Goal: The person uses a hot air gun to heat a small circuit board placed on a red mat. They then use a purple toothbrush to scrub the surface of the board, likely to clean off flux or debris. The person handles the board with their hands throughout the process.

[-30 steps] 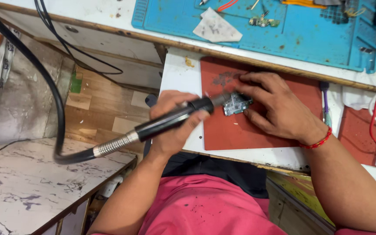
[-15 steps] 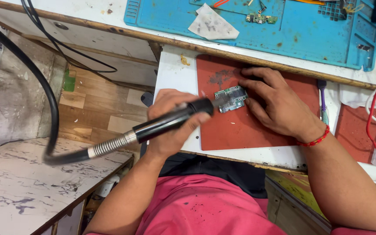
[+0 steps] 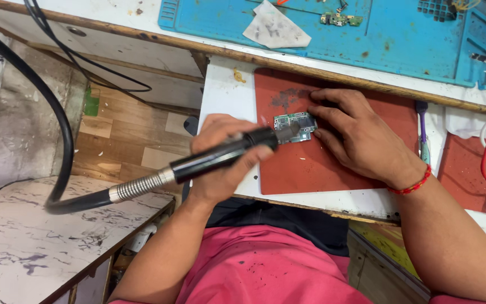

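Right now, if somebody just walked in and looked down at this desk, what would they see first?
First, the left hand gripping a thick black handpiece with a metal collar and long black hose, its tip over a small green circuit board. The right hand steadies that board on a square red rubber mat at the middle of the white bench. Behind lies a big blue work mat.

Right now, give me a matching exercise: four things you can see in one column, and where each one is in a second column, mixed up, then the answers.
Things:
1. hot-air tool
2. circuit board
3. tissue
4. red bracelet

Places:
A. on the blue mat
B. on the right wrist
C. in the left hand
D. on the red mat, under the right hand's fingertips

Pairs: 1-C, 2-D, 3-A, 4-B
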